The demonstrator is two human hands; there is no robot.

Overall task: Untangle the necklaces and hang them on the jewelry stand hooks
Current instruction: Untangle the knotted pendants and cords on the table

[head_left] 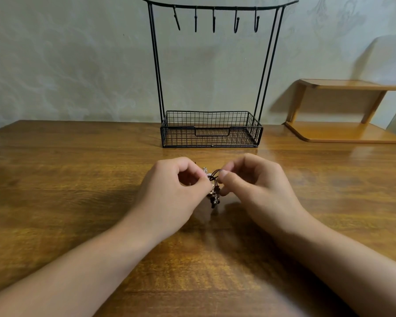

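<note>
2 bare forearms, no sleeves, left hand (169, 191), right hand (256, 186), short nails

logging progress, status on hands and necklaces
Left hand and right hand both pinching the necklaces, still tangled. Hooks bare. Nothing in the way.

Tabletop (78, 179) glossy varnished wood, visible grain. Stand (209, 131) thin black matt metal wire, mesh basket. Necklaces (213, 186) dark cord, small shiny beads. Shelf (343, 133) smooth lighter wood, slight sheen.
</note>
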